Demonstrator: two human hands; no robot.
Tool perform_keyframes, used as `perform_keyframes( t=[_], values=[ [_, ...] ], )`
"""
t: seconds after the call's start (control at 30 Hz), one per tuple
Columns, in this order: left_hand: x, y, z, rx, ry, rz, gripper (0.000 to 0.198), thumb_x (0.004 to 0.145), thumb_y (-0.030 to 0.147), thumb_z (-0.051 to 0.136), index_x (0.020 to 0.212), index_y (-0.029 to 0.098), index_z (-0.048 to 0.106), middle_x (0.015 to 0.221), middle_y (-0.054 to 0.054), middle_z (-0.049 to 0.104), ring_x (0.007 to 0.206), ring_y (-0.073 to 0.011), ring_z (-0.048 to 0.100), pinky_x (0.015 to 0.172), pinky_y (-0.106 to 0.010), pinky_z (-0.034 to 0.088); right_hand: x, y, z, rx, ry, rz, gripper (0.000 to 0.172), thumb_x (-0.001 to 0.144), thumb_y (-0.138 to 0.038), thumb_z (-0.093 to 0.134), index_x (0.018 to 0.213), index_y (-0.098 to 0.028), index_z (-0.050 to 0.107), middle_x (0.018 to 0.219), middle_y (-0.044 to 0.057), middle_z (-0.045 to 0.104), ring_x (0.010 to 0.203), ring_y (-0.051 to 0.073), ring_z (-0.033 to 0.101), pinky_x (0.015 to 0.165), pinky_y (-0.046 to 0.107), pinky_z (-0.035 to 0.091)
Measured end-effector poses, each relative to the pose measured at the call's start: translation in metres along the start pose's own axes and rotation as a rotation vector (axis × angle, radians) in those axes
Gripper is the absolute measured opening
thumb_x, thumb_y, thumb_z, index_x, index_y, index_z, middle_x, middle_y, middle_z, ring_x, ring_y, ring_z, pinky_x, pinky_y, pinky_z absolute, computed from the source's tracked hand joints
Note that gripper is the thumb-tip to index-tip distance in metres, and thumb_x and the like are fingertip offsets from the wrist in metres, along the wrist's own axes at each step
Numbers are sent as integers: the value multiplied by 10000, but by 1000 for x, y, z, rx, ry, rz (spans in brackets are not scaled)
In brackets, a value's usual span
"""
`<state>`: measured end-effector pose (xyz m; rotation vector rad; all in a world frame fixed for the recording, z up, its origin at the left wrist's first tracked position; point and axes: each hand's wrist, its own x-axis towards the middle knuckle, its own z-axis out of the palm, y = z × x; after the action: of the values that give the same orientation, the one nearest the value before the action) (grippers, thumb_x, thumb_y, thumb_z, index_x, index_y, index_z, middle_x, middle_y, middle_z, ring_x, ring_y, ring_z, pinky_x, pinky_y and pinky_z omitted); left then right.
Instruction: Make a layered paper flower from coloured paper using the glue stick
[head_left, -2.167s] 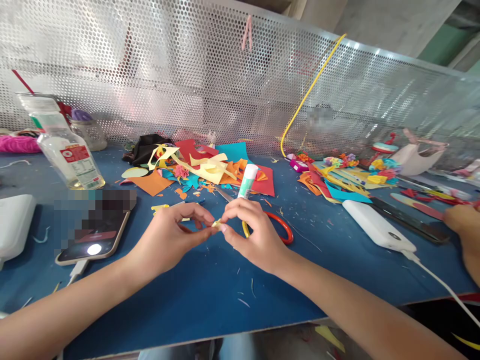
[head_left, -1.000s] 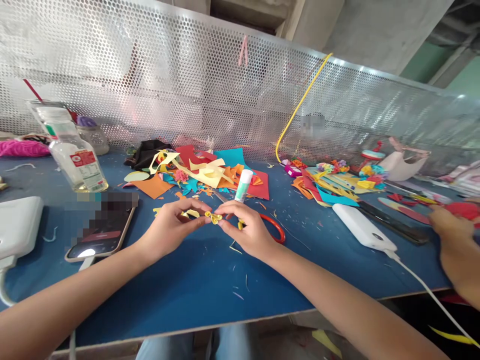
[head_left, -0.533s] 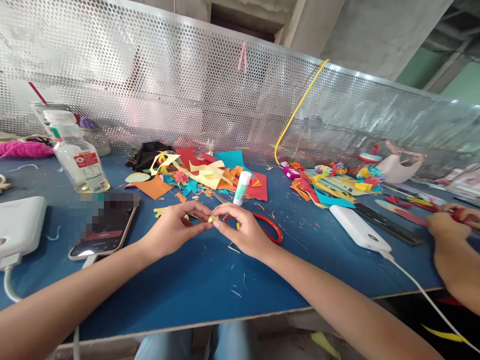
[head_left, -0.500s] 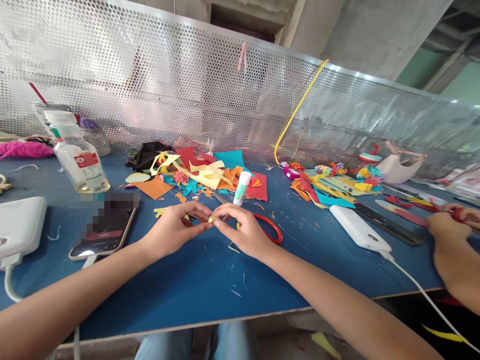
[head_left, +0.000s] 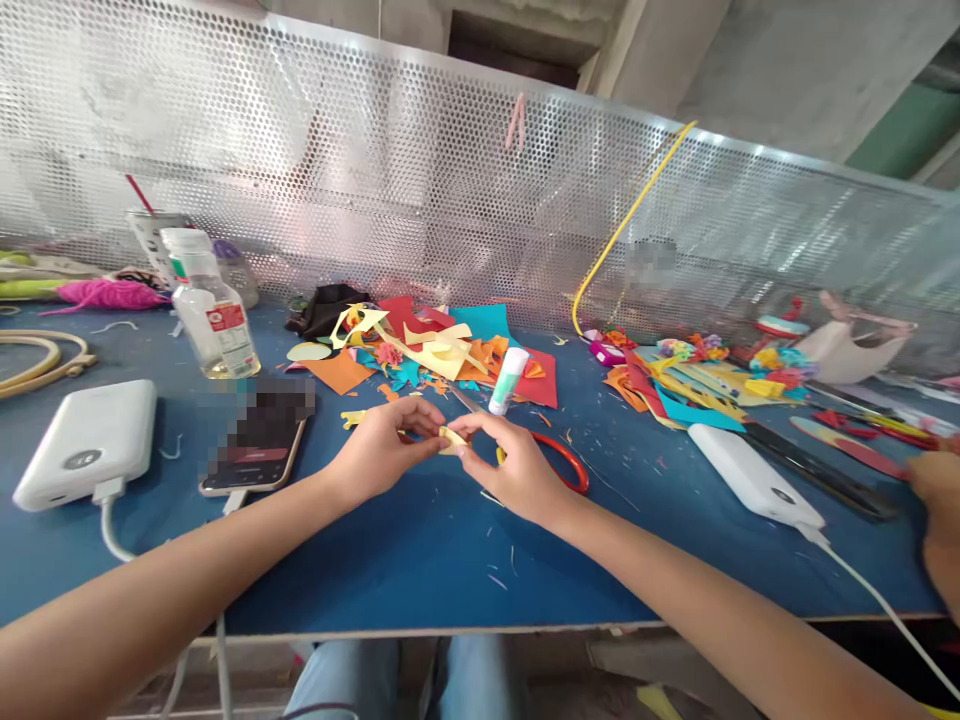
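My left hand and my right hand meet above the blue table, both pinching a small pale yellow paper piece between thumb and fingertips. Just behind my right hand lie red-handled scissors and an upright glue stick with a white cap. A heap of coloured paper scraps lies farther back.
A phone on a cable, a white power bank and a clear bottle sit at the left. At the right lie another white power bank, paper flowers and another person's hand. A perforated metal screen backs the table.
The view has shifted left and pulled back, showing more of the left side. Both hands stay pinched together on the yellow paper piece, turning it slightly.
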<state>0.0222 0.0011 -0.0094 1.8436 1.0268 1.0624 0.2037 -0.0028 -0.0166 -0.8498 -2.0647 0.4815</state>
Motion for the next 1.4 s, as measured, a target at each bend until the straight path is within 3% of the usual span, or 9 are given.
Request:
perform_keyframes(
  t=[0.23, 0.4, 0.53, 0.67, 0.87, 0.97, 1.03, 1.2, 1.4],
  values=[
    [5, -2, -5, -61, 38, -30, 358, 736, 322, 580, 1043, 145, 527, 784, -75, 707, 640, -171, 637, 501, -236, 446, 20, 4, 2, 2, 6, 86, 204, 784, -328, 573, 943, -212, 626, 857, 35, 645, 775, 164, 603, 731, 311, 475],
    [9, -2, -8, -39, 73, -1, 401, 773, 312, 528, 1126, 131, 470, 852, -97, 704, 712, -175, 643, 553, -251, 466, 36, 7, 13, 45, 115, 41, 167, 779, -319, 578, 871, -215, 670, 881, 43, 663, 838, 175, 608, 778, 325, 469],
    [12, -7, -12, 92, 132, 6, 392, 781, 316, 505, 1120, 129, 446, 911, -99, 683, 759, -170, 644, 633, -271, 493, 40, 9, 20, 80, 163, 29, 163, 795, -314, 552, 829, -203, 666, 892, 44, 653, 873, 160, 597, 813, 296, 451],
    [16, -2, -29, 378, 181, -32, 243, 784, 316, 489, 952, 157, 563, 907, -82, 663, 796, -196, 620, 714, -317, 469, 38, 21, 19, 85, 190, 88, 232, 811, -380, 502, 829, -185, 627, 820, 43, 645, 795, 172, 588, 722, 293, 450],
    [34, 8, -39, 770, -63, -148, 182, 741, 355, 558, 717, 199, 648, 741, -45, 661, 741, -234, 605, 682, -344, 448, 36, 46, 20, 73, 140, 187, 291, 794, -445, 493, 786, -178, 608, 657, 9, 599, 582, 140, 518, 533, 234, 370],
    [46, 2, -28, 903, -156, -203, 235, 727, 384, 613, 812, 167, 636, 836, -64, 646, 819, -241, 594, 726, -383, 456, 36, 52, 20, 76, 150, 214, 281, 791, -437, 492, 787, -180, 604, 687, 18, 605, 608, 148, 522, 546, 237, 363],
    [52, -4, -22, 963, -197, -213, 254, 813, 348, 541, 937, 132, 588, 938, -63, 611, 849, -186, 583, 753, -383, 470, 35, 53, 19, 80, 162, 227, 274, 787, -428, 491, 784, -178, 603, 703, 26, 611, 635, 158, 532, 564, 243, 370],
    [47, -10, -17, 963, -209, -37, 249, 722, 292, 630, 942, 180, 595, 936, -50, 636, 891, -222, 586, 783, -364, 459, 36, 52, 12, 107, 197, 244, 259, 776, -407, 491, 775, -174, 605, 697, 23, 606, 619, 148, 521, 564, 243, 369],
    [28, -8, -22, 855, -147, 171, 149, 800, 270, 460, 847, 223, 593, 1051, -18, 615, 990, -178, 562, 855, -285, 426, 40, 53, 11, 179, 179, 244, 272, 787, -417, 466, 784, -172, 584, 671, 2, 571, 598, 126, 495, 545, 228, 357]
  ],
)
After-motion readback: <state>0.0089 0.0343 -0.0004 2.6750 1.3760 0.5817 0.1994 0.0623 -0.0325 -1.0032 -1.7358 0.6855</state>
